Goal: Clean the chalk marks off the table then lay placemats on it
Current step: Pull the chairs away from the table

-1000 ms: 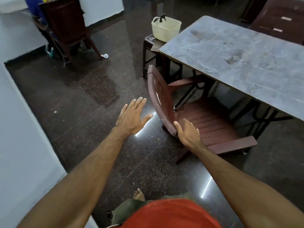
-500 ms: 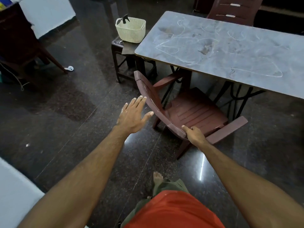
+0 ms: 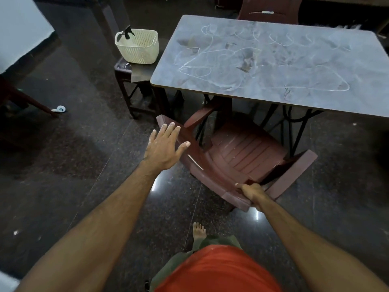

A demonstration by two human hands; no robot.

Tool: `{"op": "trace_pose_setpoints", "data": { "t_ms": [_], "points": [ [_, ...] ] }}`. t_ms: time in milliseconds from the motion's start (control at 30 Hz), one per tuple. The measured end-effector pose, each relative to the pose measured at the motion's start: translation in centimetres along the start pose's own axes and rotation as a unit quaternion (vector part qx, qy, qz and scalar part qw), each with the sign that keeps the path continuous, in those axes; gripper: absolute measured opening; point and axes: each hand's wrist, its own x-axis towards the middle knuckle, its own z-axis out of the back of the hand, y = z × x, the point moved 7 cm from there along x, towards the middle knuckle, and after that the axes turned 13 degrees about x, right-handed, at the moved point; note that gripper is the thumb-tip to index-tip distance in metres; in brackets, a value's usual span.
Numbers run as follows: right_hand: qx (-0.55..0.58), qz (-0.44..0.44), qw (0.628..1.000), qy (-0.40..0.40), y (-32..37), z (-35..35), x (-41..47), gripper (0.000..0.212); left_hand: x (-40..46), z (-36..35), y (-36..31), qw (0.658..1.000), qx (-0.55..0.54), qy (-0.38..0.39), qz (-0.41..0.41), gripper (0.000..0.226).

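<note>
**Right hand on the chair, chalk all over the surface**

Down at the bottom of the view, an orange shirt [image 3: 219,268] and a bare foot [image 3: 199,230] planted on the dark polished floor [image 3: 73,154]. Both arms reach forward. The right hand [image 3: 251,192] grips the top edge of the maroon plastic chair [image 3: 242,157] at its near corner, fingers curled round the backrest rim. The left hand [image 3: 163,148] is spread wide, fingers straight and apart, holding nothing; its fingertips [image 3: 172,125] lie over the far end of that same backrest, though whether they touch it I cannot tell.

The chair sits tucked partly under the table [image 3: 273,66], one armrest running beneath the near edge, the slatted seat facing up at us. Dark metal legs [image 3: 294,127] show under the grey surface.

And there is the job itself: chalk marks [image 3: 221,57], white loops and scrawls, spread across nearly the whole tabletop, thickest toward the left side, with a long outline running along the near right. A few dark smudges sit among them.

Just beside the table's left end stands a dark stool [image 3: 126,76], and on it a cream woven basket [image 3: 137,46] with a black spray-bottle trigger [image 3: 127,32] poking over its rim. Beyond the far edge, another maroon chair [image 3: 271,7]. Off on the floor to the left, a small white object [image 3: 59,109], too small to name.
</note>
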Motion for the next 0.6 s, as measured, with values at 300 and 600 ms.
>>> {"op": "trace_pose_setpoints", "data": {
  "t_ms": [300,600],
  "points": [
    [-0.029,-0.03,0.998,-0.037,-0.2,0.5,0.2,0.051,7.0,-1.4,2.3,0.992,0.114,0.057,0.007,0.068],
    [0.067,-0.08,0.987,-0.12,-0.8,1.5,-0.6,0.044,13.2,-2.8,2.3,0.972,0.158,0.17,-0.021,0.06]
  ]
}}
